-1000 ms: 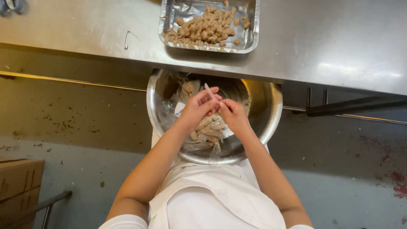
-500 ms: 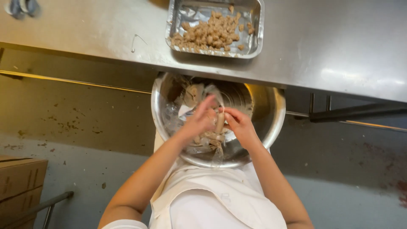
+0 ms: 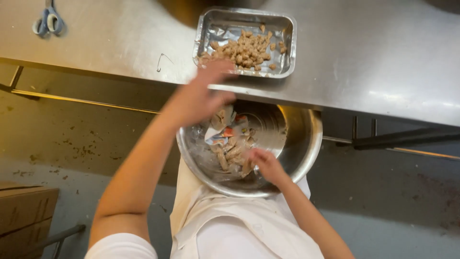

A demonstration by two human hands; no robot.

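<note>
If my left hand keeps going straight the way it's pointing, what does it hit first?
Most likely the near rim of the foil tray holding brown pieces. The left hand is blurred and points up toward it; its height above the steel counter is unclear.

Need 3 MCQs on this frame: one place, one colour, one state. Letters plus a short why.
1. Where does the foil tray sit?
A. on the steel counter
B. on the floor
C. inside the bowl

2. What colour are the scissors' handles?
A. red
B. blue
C. black

3. What is the right hand doing?
A. resting on the counter
B. gripping the scissors
C. reaching among pieces in the metal bowl

Answers: 1 A, the tray rests flat on the counter top. 2 B, the handle loops look blue. 3 C, its fingers are down in the bowl, while the left hand is blurred near the tray.
</note>
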